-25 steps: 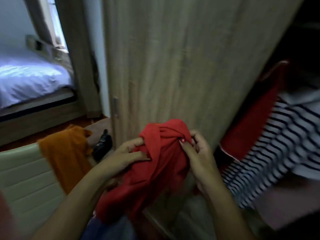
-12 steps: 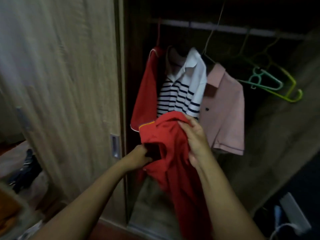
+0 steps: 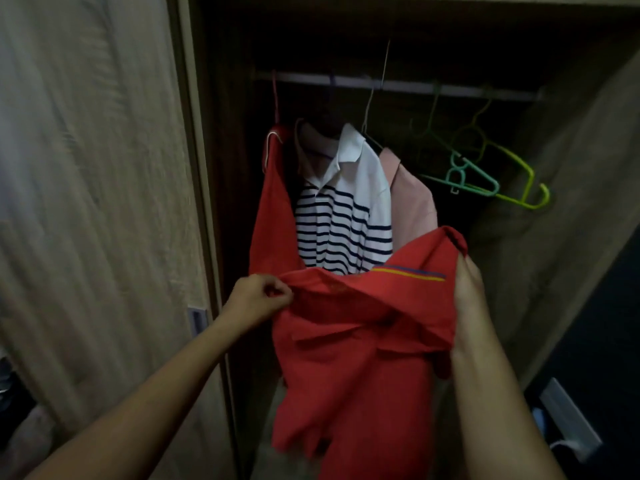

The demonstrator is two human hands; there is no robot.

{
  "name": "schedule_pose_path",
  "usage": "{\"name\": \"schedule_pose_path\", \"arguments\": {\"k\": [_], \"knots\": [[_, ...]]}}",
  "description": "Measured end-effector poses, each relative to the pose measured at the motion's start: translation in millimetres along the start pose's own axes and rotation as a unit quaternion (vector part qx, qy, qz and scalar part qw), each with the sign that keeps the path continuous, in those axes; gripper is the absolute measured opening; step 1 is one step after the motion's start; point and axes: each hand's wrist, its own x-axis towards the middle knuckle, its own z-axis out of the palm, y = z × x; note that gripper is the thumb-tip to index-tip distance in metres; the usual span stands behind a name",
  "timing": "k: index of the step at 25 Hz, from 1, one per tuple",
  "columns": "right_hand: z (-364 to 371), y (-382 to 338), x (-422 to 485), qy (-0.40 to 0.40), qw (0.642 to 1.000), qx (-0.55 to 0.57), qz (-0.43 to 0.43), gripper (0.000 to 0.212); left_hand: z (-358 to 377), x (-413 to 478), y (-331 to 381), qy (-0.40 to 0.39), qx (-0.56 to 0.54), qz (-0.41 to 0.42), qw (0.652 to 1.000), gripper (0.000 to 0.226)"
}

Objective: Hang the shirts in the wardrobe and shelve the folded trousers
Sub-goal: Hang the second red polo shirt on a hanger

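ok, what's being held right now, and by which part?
Red polo shirt: left hand pinches its upper left edge, right hand grips its upper right side.

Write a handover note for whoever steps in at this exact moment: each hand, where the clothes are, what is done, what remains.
Left hand pinches the held red shirt at its upper edge. Right hand grips its other side, and the shirt is spread in front of the open wardrobe.
On the rail: hung red shirt, striped shirt, pink shirt.
Free at the rail's right: teal hanger, yellow-green hanger.
Done: three shirts hung.
Left: hanger the held shirt and hang it; shelve the trousers, which are not in view.
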Motion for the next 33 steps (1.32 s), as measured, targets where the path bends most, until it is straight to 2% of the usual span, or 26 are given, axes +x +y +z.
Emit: {"name": "schedule_pose_path", "arguments": {"k": [1,2,4,5,7,9,11,14,17,19,22,23,25,28,33], "knots": [[-3,2,3,0.012,1.0,-0.005,-0.001,0.037,-6,2,0,0.047,0.006,0.006,0.999,0.015],[-5,7,7,0.023,1.0,-0.017,-0.012,0.029,-12,4,2,0.067,0.032,0.05,0.996,0.017],[-12,15,16,0.053,0.997,-0.047,-0.03,0.019,-22,6,10,0.003,0.143,0.166,0.976,0.032],[-18,22,26,0.066,0.995,-0.07,-0.031,0.018,-28,5,17,-0.051,0.225,0.187,0.955,0.044],[-26,29,39,0.094,0.986,-0.138,-0.018,0.016,-43,10,33,-0.125,0.345,0.151,0.918,0.064],[-28,35,53,0.093,0.973,-0.211,-0.023,0.015,-61,21,52,-0.125,0.321,0.15,0.927,0.076],[-19,29,64,0.084,0.948,-0.3,-0.071,0.013,-77,35,75,-0.106,0.249,0.177,0.946,0.075],[7,-12,83,0.068,0.884,-0.4,-0.23,0.019,-88,56,106,-0.072,0.224,0.199,0.951,0.069],[34,-67,104,0.105,0.761,-0.508,-0.39,0.023,-91,66,128,-0.071,0.23,0.199,0.95,0.069],[43,-94,131,0.117,0.705,-0.568,-0.408,0.035,-94,71,136,-0.075,0.24,0.196,0.948,0.067],[43,-112,169,0.116,0.666,-0.659,-0.329,0.044,-98,75,140,-0.078,0.252,0.19,0.946,0.066],[43,-113,179,0.124,0.668,-0.671,-0.296,0.044,-99,75,140,-0.077,0.25,0.185,0.947,0.066],[47,-108,190,0.126,0.697,-0.663,-0.243,0.041,-102,77,136,-0.079,0.246,0.173,0.95,0.066],[53,-96,197,0.107,0.736,-0.629,-0.226,0.031,-105,77,129,-0.084,0.25,0.156,0.952,0.064],[65,-84,195,0.055,0.829,-0.517,-0.206,0.017,-103,74,121,-0.091,0.26,0.141,0.951,0.062]]}}
